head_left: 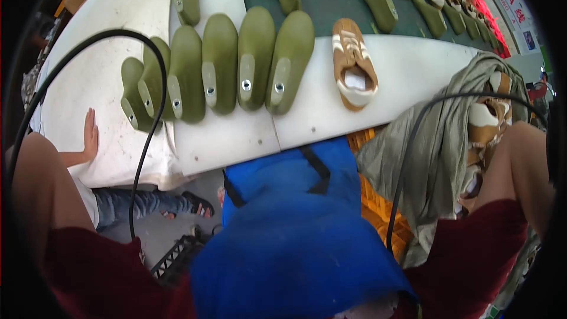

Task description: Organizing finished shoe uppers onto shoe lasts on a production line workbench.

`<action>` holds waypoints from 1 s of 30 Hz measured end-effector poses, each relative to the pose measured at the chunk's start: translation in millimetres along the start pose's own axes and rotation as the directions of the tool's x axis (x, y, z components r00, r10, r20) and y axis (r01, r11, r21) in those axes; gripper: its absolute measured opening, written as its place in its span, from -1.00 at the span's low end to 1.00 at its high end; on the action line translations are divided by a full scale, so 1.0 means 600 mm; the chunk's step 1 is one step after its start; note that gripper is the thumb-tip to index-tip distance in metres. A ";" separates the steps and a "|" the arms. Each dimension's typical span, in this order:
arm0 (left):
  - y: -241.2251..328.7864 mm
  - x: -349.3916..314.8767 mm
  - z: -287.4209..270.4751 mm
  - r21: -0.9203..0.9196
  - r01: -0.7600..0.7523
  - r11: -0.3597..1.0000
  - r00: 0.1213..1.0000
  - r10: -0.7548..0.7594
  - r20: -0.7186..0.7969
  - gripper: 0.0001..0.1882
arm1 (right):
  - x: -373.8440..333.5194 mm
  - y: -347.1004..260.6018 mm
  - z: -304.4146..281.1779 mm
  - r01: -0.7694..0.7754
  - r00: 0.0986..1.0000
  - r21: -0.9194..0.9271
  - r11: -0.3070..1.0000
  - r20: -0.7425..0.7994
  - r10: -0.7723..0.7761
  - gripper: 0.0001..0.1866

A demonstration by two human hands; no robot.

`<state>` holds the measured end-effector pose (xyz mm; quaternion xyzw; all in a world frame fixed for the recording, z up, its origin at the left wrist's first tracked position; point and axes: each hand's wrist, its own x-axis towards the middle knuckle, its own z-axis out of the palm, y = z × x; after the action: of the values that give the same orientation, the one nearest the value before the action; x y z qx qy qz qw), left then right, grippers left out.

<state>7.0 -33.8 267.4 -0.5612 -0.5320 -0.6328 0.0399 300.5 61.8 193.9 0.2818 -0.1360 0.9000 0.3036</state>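
Both my hands are out of view. My bent left arm (38, 195) rises along the left rim, and my bent right arm (520, 171) along the right rim. In front of me, a row of olive-green shoe lasts (221, 59) lies on the white worktop (230, 142), their heel ends with metal-ringed holes toward me. Right of the row sits a brown and white sneaker (355, 62), its opening facing me. One more green last (186, 0) lies behind the row.
A co-worker's hand (90, 136) rests on the white cloth-covered surface (124, 153) at left. Lasts and sneakers stand on the dark green surface (331, 6) behind. A grey-green cloth (407, 153) drapes over sneakers at right, beside an orange crate (378, 201). Black cables (155, 136) loop across.
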 end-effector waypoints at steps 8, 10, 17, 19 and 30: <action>-0.069 0.041 0.058 -0.328 0.116 0.937 0.993 -0.112 0.030 -0.44 | 0.002 -0.023 -0.025 -0.069 0.996 -0.475 0.877 -0.087 0.031 -0.61; -0.086 0.049 0.070 -0.408 0.163 0.898 0.987 -0.153 0.057 -0.45 | 0.001 -0.025 -0.025 -0.087 0.992 -0.577 0.812 -0.126 0.017 -0.60; -0.098 0.047 0.032 -0.548 0.404 0.732 0.907 -0.398 0.137 -0.48 | 0.010 0.016 0.005 -0.256 0.948 -0.751 0.609 -0.317 0.009 -0.58; -0.101 0.073 -0.006 -0.598 0.361 0.716 0.923 -0.367 0.118 -0.49 | 0.053 0.032 -0.011 -0.233 0.965 -0.828 0.510 -0.262 0.016 -0.57; -0.099 0.169 -0.187 -0.341 0.529 0.777 0.825 -0.565 -0.007 -0.39 | 0.175 0.171 -0.015 -0.098 0.970 -0.988 0.116 -0.069 0.234 -0.54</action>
<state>-143.8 -33.4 328.5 -0.3456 -0.5578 -0.7250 -0.2094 163.9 35.2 241.3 0.0425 -0.7384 0.6007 0.3036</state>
